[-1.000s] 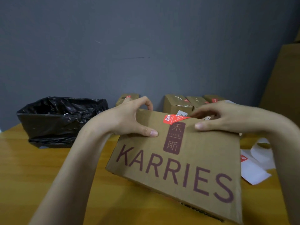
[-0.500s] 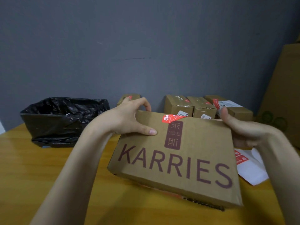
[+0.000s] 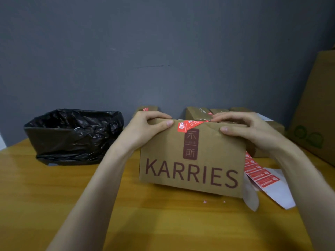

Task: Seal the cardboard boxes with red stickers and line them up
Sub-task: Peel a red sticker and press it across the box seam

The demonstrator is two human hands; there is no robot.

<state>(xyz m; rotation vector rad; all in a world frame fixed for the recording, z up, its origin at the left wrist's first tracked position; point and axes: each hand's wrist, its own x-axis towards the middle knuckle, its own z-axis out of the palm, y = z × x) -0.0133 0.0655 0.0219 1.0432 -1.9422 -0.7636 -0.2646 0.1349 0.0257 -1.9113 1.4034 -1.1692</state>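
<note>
The left grip and right grip are both clasping the KARRIES box by its top edge, apparently finishing its red sticker, with other stickered boxes waiting behind.

cardboard box | "KARRIES" printed; seal characters "禾", "斯" above
</note>
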